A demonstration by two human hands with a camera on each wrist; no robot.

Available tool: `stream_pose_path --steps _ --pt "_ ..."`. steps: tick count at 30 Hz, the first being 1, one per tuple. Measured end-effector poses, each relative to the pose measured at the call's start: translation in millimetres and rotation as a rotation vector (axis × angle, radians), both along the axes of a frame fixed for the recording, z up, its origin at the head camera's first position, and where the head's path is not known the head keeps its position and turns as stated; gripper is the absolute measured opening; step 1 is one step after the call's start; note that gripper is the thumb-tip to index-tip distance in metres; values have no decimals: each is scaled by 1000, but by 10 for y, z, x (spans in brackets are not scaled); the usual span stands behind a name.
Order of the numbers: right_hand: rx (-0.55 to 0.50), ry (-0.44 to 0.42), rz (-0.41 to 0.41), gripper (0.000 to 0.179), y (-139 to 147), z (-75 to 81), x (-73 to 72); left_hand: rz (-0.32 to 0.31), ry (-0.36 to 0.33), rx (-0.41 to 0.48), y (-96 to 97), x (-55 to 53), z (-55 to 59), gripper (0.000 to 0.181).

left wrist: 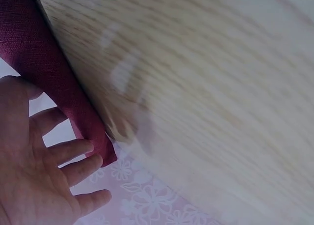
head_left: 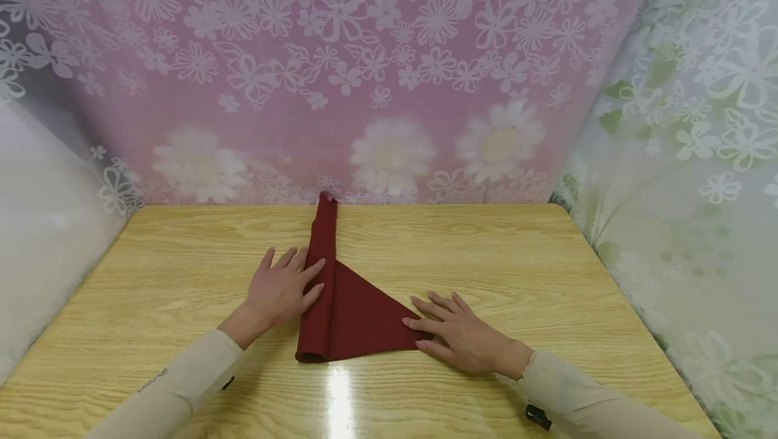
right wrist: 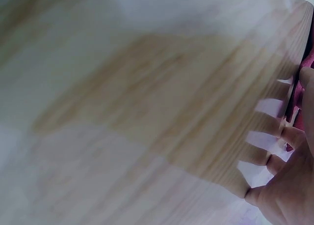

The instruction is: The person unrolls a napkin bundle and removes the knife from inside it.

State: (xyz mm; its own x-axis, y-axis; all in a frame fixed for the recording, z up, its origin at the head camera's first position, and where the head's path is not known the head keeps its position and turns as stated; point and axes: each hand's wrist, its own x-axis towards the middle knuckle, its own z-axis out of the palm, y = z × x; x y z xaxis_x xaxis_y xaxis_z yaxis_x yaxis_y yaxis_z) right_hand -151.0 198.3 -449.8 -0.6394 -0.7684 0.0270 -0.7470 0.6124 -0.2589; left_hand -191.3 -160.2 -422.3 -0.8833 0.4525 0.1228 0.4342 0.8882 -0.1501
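Curtain [head_left: 389,74], pink and flower-patterned, was noted along the back. In front of it, a wood-grained table [head_left: 486,243]. On the table, left of its middle in the head view, a dark red cloth was laid, partly rolled.

Roll [head_left: 318,297]: long axis was set fore-and-aft, leaning slightly; the near end showed a hollow, and the far end reached the table's back edge by the curtain. Flap [head_left: 371,317]: spread flat from the roll's right side, narrowed to a point toward the right.

Governing relation, as judged: the roll was placed between the hands, its axis crossing the line from one to the other, with the flat part wholly on the right-hand side. The roll was much nearer the left hand [head_left: 281,290]; the flap's tip was covered by the right hand [head_left: 464,338].

Left: fingers spread, nothing gripped; thumb and forefinger were laid over the roll from its left side. Right: fingers likewise spread, nothing gripped; thumb and forefinger were rested at the tip, other fingers beyond it. Pressure applied by either could not be told.
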Motion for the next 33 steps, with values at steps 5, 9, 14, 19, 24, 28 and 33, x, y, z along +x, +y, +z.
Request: stream_pose_path --steps 5,9,14,19,24,28,33 --pt "24 -20 -10 48 1 1 -5 7 -13 13 -45 25 -13 49" --pt "21 -29 -14 48 -4 8 2 4 -13 29 -84 44 -21 49" --pt "4 -12 -8 47 -11 5 15 -3 -19 43 -117 60 -30 49" --pt "7 -21 -14 47 -17 17 23 0 -31 68 -126 74 -58 49" --pt "2 -24 -13 47 -16 35 29 4 -26 81 -119 81 -79 48" --pt "4 -30 -18 46 -17 40 29 1 -16 75 -116 76 -77 48" --pt "6 -37 -21 47 -20 30 19 -23 13 54 -111 50 -54 49"
